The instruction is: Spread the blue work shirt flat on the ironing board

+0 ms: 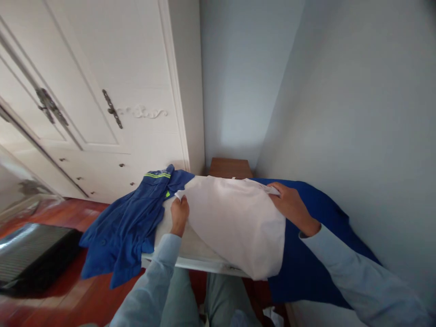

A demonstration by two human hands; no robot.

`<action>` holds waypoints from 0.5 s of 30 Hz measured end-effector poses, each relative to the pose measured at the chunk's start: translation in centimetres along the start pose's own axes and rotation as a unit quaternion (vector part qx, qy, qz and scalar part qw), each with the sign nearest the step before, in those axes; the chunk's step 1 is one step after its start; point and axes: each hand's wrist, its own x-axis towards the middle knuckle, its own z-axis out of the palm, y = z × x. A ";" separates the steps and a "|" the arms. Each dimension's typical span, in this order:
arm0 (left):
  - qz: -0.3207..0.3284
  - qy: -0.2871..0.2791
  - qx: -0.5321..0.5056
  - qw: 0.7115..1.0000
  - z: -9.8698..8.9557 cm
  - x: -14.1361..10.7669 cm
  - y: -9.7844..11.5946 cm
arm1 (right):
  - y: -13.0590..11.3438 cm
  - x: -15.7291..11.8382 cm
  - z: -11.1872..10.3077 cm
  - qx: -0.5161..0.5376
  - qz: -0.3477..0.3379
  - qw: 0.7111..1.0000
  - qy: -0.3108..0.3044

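White cloth (235,218) lies across the pale board (187,243), dipping over its near edge. The person's left hand (180,214) pinches one corner; the right hand (289,204) grasps the upper right edge. It looks mostly spread, though creases remain and neither end is released. Blue garment (131,222) at left, darker blue cloth (298,268) at right.

A room in a home is indicated by the white wardrobe (136,59), which is fitted with ornate dark handles (112,109), small drawer knobs (121,165) and raised scrollwork (142,112), by the reddish wooden floor (73,209), and by the pale walls (368,127).
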 end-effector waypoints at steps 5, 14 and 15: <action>0.029 -0.026 -0.073 0.997 3.4 -1.0 4.2 | 2.3 -2.9 -3.9 -0.048 0.055 0.996 0.044; 0.041 -0.156 -0.245 0.956 13.7 -4.6 14.1 | 5.8 -10.1 -10.9 -0.010 0.226 0.956 0.185; 0.045 -0.174 -0.252 0.951 15.0 -5.1 15.4 | 6.1 -10.6 -11.7 -0.004 0.240 0.950 0.197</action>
